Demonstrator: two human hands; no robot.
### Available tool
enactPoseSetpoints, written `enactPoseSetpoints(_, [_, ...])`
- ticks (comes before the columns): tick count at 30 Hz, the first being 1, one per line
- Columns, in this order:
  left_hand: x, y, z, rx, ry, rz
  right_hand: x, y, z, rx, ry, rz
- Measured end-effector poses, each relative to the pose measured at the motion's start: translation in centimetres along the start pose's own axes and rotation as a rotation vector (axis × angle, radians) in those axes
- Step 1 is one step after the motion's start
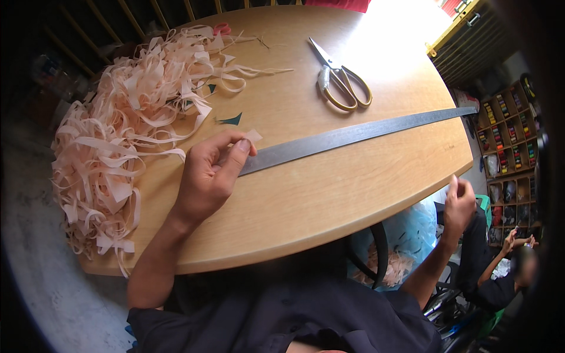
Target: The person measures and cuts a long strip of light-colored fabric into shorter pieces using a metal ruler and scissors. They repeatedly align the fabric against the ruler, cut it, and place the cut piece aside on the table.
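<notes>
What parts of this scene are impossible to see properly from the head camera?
- Left end of the metal ruler: hidden under the left hand.
- What the right hand pinches: too small, beyond the table edge.
- Bag contents below: mostly hidden by the table.
- Shelf items: too small, bent at the rim.

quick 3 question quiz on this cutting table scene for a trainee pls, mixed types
1. True or false: the scissors lie on the table with no hand on them.
2. Multiple choice: the left hand pinches a small pale strip at the end of which thing? A) the scissors B) the metal ruler C) the blue bag
3. Fill in: the right hand is off the table, past its ____ edge.

Key
1. True; both hands are away from them.
2. B; the strip pile lies just to the left of that hand.
3. Right; it is raised beside the table, above the blue bag.
</notes>
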State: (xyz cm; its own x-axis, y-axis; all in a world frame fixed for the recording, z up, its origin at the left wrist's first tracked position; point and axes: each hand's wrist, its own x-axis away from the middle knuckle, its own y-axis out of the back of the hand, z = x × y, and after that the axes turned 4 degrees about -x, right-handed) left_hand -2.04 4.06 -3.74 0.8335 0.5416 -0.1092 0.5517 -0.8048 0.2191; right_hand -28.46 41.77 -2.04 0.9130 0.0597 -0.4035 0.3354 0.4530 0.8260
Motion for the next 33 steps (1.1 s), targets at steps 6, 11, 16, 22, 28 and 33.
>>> enactPoseSetpoints(6, [0.3,0.1,0.5,-0.046,-0.002,0.083,3.2,-3.1,15.2,-0.584,0.709,0.579])
enactPoseSetpoints(11, [0.2,0.9,-0.2,-0.202,0.068,0.206,5.4,-5.4,24.1,-0.548,1.035,0.944])
enactPoseSetpoints(16, [-0.3,1.2,-0.5,-0.268,-0.056,0.109,5.1,-7.5,26.6,-0.62,1.079,1.136])
enactPoseSetpoints(22, [-0.3,1.4,-0.7,-0.395,0.002,0.17,5.4,-9.4,25.2,-0.782,1.09,1.065])
enactPoseSetpoints(28, [-0.4,2.7,-0.8,-0.416,0.093,0.153,4.7,-9.7,24.1,-0.835,0.94,1.021])
enactPoseSetpoints(33, [-1.0,5.1,-1.0,-0.383,0.258,0.173,2.0,-9.7,23.8,-0.659,0.655,1.163])
